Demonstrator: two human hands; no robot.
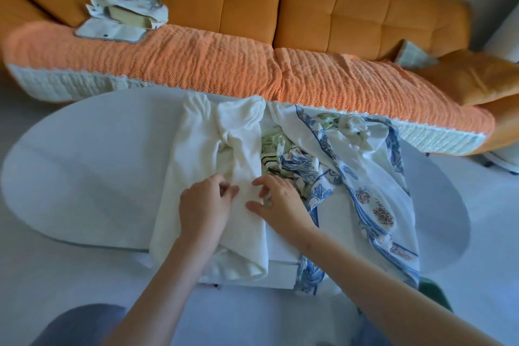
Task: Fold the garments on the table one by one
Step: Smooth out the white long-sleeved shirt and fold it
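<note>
- A crumpled white fabric garment (196,166) lay lengthwise down the middle of the white oval desk (84,171), with its near end hanging over the 6 o'clock edge.
- The left hand (206,205) rested on it, its fingers (230,190) bent together and pinching a fold of the cloth.
- The right hand (280,202), at 3 o'clock of the left, had its fingers (261,181) spread and bent over the garment's right edge; blur hid whether they gripped it.
- A blue-and-white floral printed cloth (373,191) sprawled at 3 o'clock of the garment, touching it.
- An orange fabric sofa (252,22) stood at 12 o'clock.
</note>
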